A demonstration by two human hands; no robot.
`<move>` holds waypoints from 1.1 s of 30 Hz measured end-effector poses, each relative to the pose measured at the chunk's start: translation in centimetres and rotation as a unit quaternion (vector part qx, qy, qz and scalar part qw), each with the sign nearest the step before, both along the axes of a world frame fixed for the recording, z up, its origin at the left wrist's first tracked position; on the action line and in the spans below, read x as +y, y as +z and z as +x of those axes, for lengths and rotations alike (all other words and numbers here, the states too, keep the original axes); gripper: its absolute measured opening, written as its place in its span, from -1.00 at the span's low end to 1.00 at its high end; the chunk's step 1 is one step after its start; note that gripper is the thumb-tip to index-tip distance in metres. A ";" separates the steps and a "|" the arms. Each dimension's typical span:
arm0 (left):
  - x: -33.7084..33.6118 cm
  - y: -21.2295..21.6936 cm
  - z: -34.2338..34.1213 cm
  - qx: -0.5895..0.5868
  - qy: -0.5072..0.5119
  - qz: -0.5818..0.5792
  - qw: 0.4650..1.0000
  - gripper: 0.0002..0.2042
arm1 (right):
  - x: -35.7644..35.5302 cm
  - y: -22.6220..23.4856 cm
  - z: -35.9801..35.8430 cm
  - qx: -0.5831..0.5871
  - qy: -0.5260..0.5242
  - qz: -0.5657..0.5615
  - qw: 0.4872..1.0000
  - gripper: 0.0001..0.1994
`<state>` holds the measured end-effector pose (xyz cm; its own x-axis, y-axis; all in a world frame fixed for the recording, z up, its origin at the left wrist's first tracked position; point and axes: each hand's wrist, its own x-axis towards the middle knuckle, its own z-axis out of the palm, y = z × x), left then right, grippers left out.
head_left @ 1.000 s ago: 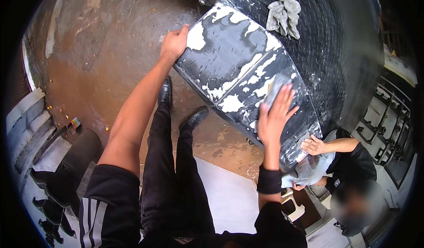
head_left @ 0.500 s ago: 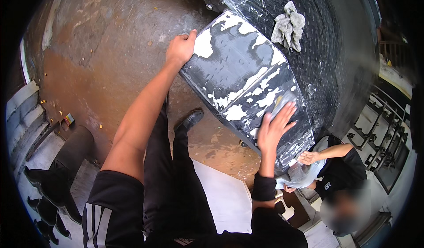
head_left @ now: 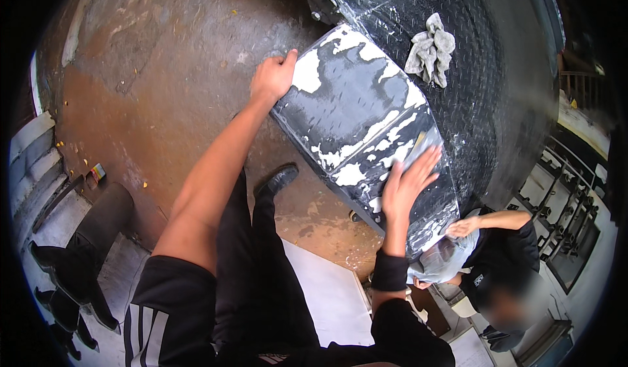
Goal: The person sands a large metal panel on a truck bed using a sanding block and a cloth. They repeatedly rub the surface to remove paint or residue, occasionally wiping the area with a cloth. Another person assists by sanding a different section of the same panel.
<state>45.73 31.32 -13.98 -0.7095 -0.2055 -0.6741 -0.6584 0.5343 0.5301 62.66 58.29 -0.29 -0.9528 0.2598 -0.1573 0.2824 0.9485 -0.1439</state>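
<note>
A long, angular panel (head_left: 356, 99), dark grey and black with bare white patches, lies slantwise in front of me. My left hand (head_left: 273, 78) grips its near left edge, thumb on top and the other fingers mostly hidden. On the panel's right half, my right hand (head_left: 409, 184) is laid flat with fingers stretched. Beneath and beside those fingers is a thin grey sheet (head_left: 417, 150) with a yellowish patch, which looks like sandpaper; part of it is covered. A co-worker's hand (head_left: 463, 226) touches the panel's right end, close to a clear plastic bag (head_left: 448, 259).
Black tread plate (head_left: 468, 125) spreads beyond the panel, with a crumpled grey cloth (head_left: 432, 50) on it. The brown floor (head_left: 150, 92) is stained. Dark curved parts (head_left: 72, 275) lie at lower left. A co-worker (head_left: 500, 262) crouches at right beside a black metal frame (head_left: 559, 216).
My right hand has stayed over the grey sheet with only a slight shift on the panel. The co-worker's hand has moved slightly up and right at the panel's end. The whole view has shifted a little.
</note>
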 end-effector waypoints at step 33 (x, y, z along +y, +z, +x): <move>-1.4 -5.2 -0.2 0.065 0.017 0.024 0.997 -0.30 | -5.6 0.6 0.2 -0.002 0.124 -0.045 0.991 -0.07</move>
<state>45.56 29.89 -19.20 -0.7852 -0.2005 -0.5860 -0.5994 0.4839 0.6376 62.86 52.66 0.29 -0.9849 0.0017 -0.1730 0.0422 0.9721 -0.2306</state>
